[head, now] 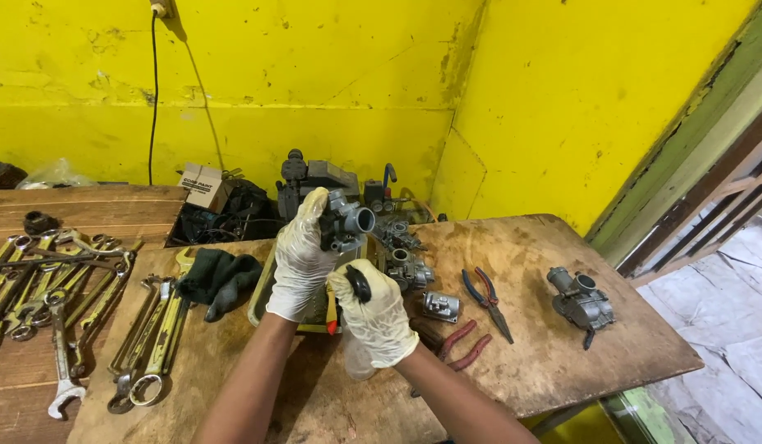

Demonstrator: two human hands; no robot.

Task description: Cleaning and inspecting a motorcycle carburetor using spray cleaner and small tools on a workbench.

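1. Right now your gloved left hand [301, 256] is wrapped around a grey metal carburettor body [346, 222], lifted above the yellow metal tray [262, 298] so its round throat faces the right.
2. Your gloved right hand [377, 316] is closed on a clear plastic spray bottle [355, 355] with a black nozzle, thumb on top, aimed up at the carburettor, apparently so drips fall into the tray.
3. Beyond the tray, more grey carburettor parts [401, 255] sit clustered on the worn wooden table [529, 362].
4. To your right lie blue-handled pliers [486, 300], red-handled pliers [463, 345] and a second grey carburettor [580, 300].
5. On your left, a dark green rag [219, 278] lies beside rows of steel spanners [85, 312].
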